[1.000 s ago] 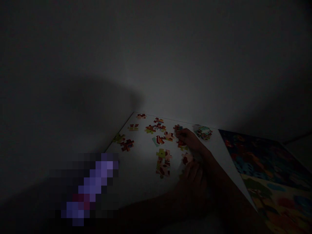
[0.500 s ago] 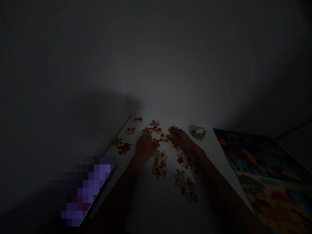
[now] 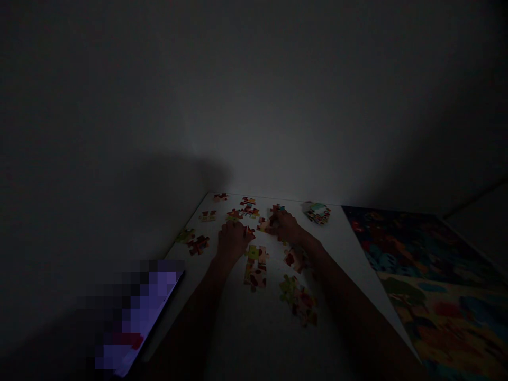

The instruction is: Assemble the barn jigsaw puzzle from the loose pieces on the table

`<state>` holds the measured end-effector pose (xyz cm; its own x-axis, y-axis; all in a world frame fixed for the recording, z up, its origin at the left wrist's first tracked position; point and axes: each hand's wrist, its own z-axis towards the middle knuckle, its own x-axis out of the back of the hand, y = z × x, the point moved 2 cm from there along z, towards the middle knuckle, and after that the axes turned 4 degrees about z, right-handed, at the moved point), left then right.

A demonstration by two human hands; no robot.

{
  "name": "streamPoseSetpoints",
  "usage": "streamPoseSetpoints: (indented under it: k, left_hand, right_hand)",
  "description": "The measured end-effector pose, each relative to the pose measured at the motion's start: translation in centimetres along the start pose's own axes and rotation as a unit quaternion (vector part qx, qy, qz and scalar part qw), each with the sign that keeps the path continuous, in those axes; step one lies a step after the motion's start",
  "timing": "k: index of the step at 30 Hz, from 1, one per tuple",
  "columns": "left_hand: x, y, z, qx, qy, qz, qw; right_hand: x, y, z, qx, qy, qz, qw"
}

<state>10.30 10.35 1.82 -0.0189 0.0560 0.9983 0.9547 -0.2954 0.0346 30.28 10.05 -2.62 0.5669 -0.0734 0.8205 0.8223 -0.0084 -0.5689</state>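
Scattered jigsaw puzzle pieces (image 3: 256, 267) lie on a white table (image 3: 246, 333), and the dim light hides their detail. My left hand (image 3: 234, 239) rests palm down among them, close to a small red piece (image 3: 249, 231). My right hand (image 3: 286, 226) is on a cluster of pieces (image 3: 270, 222) near the far edge, with its fingertips curled down. Whether either hand grips a piece is hard to see. To its right lies a small stack of puzzle pieces (image 3: 318, 213). Another loose group of pieces (image 3: 297, 301) sits nearer me, between my forearms.
A large colourful printed picture (image 3: 420, 275) lies to the right of the table. At lower left, a pixelated flat object with a bright purple area (image 3: 143, 317) sits by the table's left edge. A grey wall (image 3: 257, 106) rises behind.
My right hand has moved left toward my left hand, closing the gap between them. The whole view has shifted slightly, so the table sits a little lower and further left.
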Motion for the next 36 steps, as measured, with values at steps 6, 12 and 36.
streamPoseSetpoints:
  k: [6,12,36]
  left_hand:
    - [0.2,-1.2,0.3,0.011,0.003,0.010,1.000]
    - [0.3,-1.9,0.4,-0.056,-0.044,0.025,0.997]
    - [-1.2,-1.6,2.1,-0.076,-0.063,-0.125,0.987]
  right_hand:
    - [1.5,0.7,-0.1,-0.029,0.083,0.227,0.970]
    - [6.9,4.8,-1.4,-0.085,0.234,0.385,0.889]
    - [9.7,11.8,-5.0,-0.217,0.328,0.414,0.821]
